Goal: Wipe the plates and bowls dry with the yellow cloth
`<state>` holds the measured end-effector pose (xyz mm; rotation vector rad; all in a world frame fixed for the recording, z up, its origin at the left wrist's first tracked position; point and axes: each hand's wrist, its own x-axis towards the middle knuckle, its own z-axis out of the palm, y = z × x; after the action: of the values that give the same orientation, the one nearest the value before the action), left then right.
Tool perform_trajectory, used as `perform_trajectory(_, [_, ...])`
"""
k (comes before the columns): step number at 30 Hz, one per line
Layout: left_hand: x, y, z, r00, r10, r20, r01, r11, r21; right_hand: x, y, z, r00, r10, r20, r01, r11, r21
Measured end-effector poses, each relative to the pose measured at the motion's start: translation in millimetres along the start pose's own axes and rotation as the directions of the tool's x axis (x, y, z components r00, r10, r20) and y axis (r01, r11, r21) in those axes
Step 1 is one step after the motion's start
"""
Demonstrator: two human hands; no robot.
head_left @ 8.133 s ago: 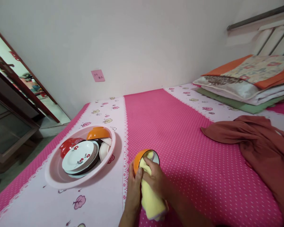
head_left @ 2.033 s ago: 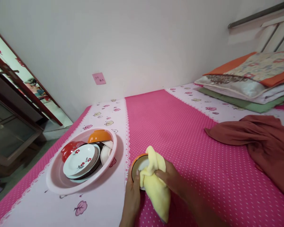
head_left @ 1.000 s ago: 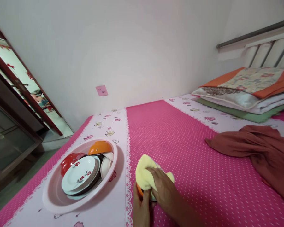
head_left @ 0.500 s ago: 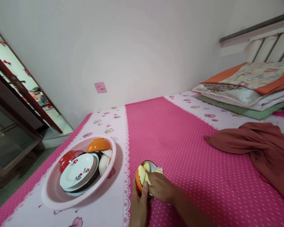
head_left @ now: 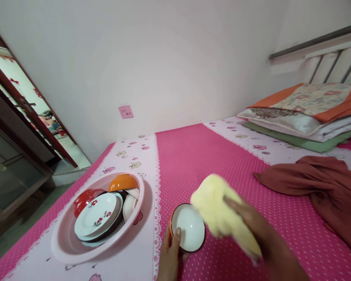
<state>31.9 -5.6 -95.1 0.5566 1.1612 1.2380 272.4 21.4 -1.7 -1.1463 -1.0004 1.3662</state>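
Observation:
My left hand (head_left: 171,249) grips an orange bowl (head_left: 190,228) by its near left side, thumb over the rim. The bowl's white inside and dark rim face up toward me, with nothing in it. To its right, my right hand (head_left: 251,222) holds a pale yellow cloth (head_left: 216,207), which hangs loose and is blurred by motion. The cloth is just off the bowl's right rim, above the pink dotted bedspread (head_left: 187,160).
At the left stands a pink basin (head_left: 58,249) with a stack of flowered plates (head_left: 96,212), an orange bowl (head_left: 123,182) and a red bowl (head_left: 86,199). A reddish-brown garment (head_left: 312,183) lies at the right, below folded bedding (head_left: 304,117). A wall rises behind.
My right hand has drawn the yellow cloth out of the bowl and moved it up and right. The bowl's inside now shows, still in my left hand.

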Motion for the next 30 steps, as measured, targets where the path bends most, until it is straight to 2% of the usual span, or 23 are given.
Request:
perform_trajectory(1, [-1, 2, 0, 0.999, -0.037, 0.002, 0.037, 0.999, -0.009, -1, -8, -7, 0.983, -0.095, -0.157, 0.107, 0.992, 0.073])
perform_trajectory(2, [-2, 4, 1, 0.997, -0.071, -0.002, 0.071, 0.997, -0.015, -2, -15, -11, 0.927, -0.199, -0.317, 0.239, 0.967, 0.090])
perform_trajectory(4, [-3, 8, 1, 0.994, -0.106, -0.032, 0.105, 0.994, -0.013, -5, -25, -11, 0.765, -0.373, -0.526, 0.429, 0.903, -0.017])
perform_trajectory(5, [-4, 9, 1, 0.993, -0.109, -0.051, 0.108, 0.994, -0.007, -6, -28, -7, 0.707, -0.429, -0.562, 0.464, 0.881, -0.089])
perform_trajectory(8, [-3, 9, -1, 0.993, -0.092, -0.074, 0.091, 0.996, -0.010, -14, -28, 12, 0.656, -0.504, -0.562, 0.471, 0.855, -0.217])
perform_trajectory(9, [-3, 9, -2, 0.994, -0.082, -0.070, 0.081, 0.997, -0.019, -17, -27, 19, 0.613, -0.527, -0.589, 0.490, 0.838, -0.240])
perform_trajectory(11, [-2, 7, -4, 0.995, -0.076, -0.069, 0.073, 0.996, -0.043, -23, -25, 31, 0.473, -0.578, -0.665, 0.534, 0.788, -0.305])
perform_trajectory(12, [-2, 6, -4, 0.994, -0.080, -0.077, 0.075, 0.995, -0.060, -26, -24, 34, 0.423, -0.601, -0.678, 0.533, 0.770, -0.351])
perform_trajectory(13, [-2, 5, -4, 0.992, -0.087, -0.090, 0.079, 0.993, -0.086, -28, -25, 37, 0.418, -0.623, -0.661, 0.508, 0.764, -0.398])
perform_trajectory(16, [-4, 3, 0, 0.985, -0.089, -0.149, 0.055, 0.975, -0.217, -32, -27, 42, 0.519, -0.661, -0.541, 0.418, 0.749, -0.514])
perform_trajectory(19, [-8, 7, 3, 0.980, -0.042, -0.193, -0.032, 0.930, -0.366, -29, -21, 50, 0.573, -0.674, -0.465, 0.412, 0.728, -0.548])
perform_trajectory(20, [-9, 10, 3, 0.977, -0.024, -0.212, -0.066, 0.910, -0.409, -26, -15, 54, 0.629, -0.662, -0.408, 0.416, 0.730, -0.543])
perform_trajectory(22, [-10, 17, 0, 0.966, -0.007, -0.259, -0.118, 0.878, -0.464, -18, 5, 65, 0.795, -0.570, -0.205, 0.389, 0.739, -0.550])
perform_trajectory(24, [-9, 25, -6, 0.948, -0.004, -0.318, -0.156, 0.866, -0.475, -10, 32, 77, 0.925, -0.379, 0.021, 0.309, 0.720, -0.622])
perform_trajectory(25, [-8, 29, -9, 0.937, -0.005, -0.350, -0.168, 0.869, -0.465, -7, 46, 84, 0.958, -0.265, 0.108, 0.265, 0.685, -0.679])
perform_trajectory(27, [-6, 34, -16, 0.914, -0.009, -0.407, -0.186, 0.879, -0.439, -3, 70, 96, 0.968, -0.086, 0.236, 0.244, 0.551, -0.798])
perform_trajectory(30, [-3, 35, -22, 0.902, -0.001, -0.433, -0.194, 0.893, -0.407, -2, 91, 110, 0.951, -0.053, 0.305, 0.298, 0.425, -0.855])
